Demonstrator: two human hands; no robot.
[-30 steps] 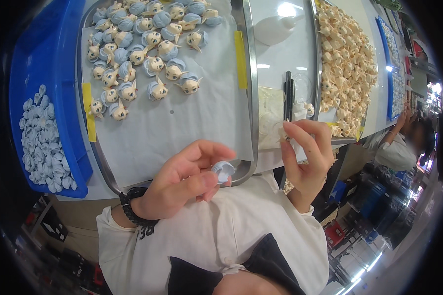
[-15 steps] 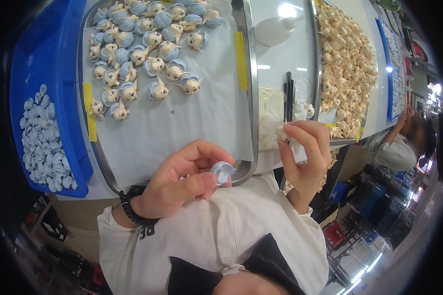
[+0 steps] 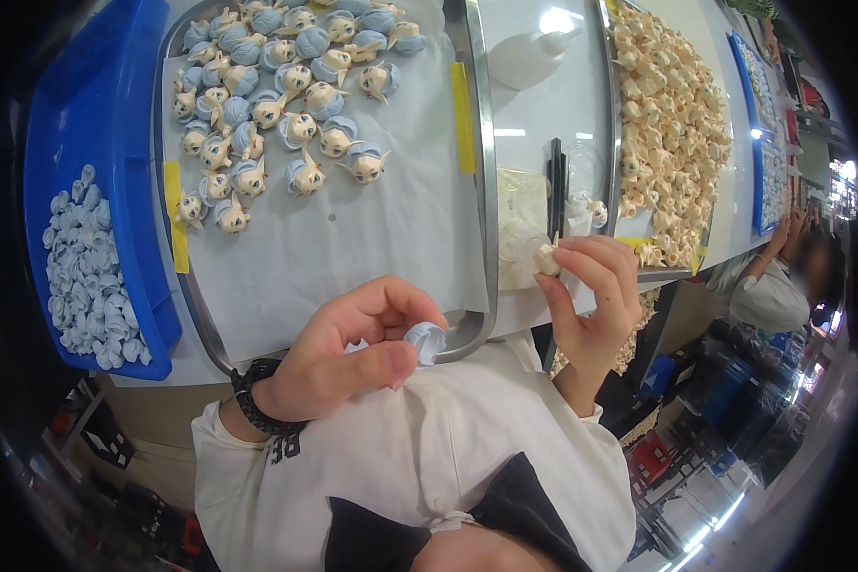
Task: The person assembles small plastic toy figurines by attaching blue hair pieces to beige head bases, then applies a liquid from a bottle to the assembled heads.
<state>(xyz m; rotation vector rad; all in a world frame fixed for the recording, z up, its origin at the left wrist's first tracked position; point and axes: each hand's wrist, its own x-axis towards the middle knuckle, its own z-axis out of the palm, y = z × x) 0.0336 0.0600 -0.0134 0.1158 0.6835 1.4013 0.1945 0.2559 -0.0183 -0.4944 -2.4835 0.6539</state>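
Note:
My left hand (image 3: 357, 348) pinches a pale blue doll hair piece (image 3: 423, 342) between thumb and fingers, near the front edge of the metal tray. A small cream doll face piece (image 3: 546, 258) with a pointed ear sits between the thumb and fingertips of my right hand (image 3: 596, 296), just right of that tray. The two pieces are apart. On the white-lined tray (image 3: 391, 248) lie several doll heads (image 3: 305, 175) with blue hair and painted eyes, grouped toward the back and left.
Loose blue hair pieces fill part of the blue bin (image 3: 153, 315) at left. A second tray holds a heap of cream face pieces (image 3: 672, 143). Between the trays are a white bottle (image 3: 529, 59), black slim tools (image 3: 555, 186) and one doll head (image 3: 597, 213). A co-worker (image 3: 772, 286) sits at right.
The blue hair piece has turned in my left fingers and shifted slightly left. In my right hand the face piece has turned a little, so its pointed ear shows.

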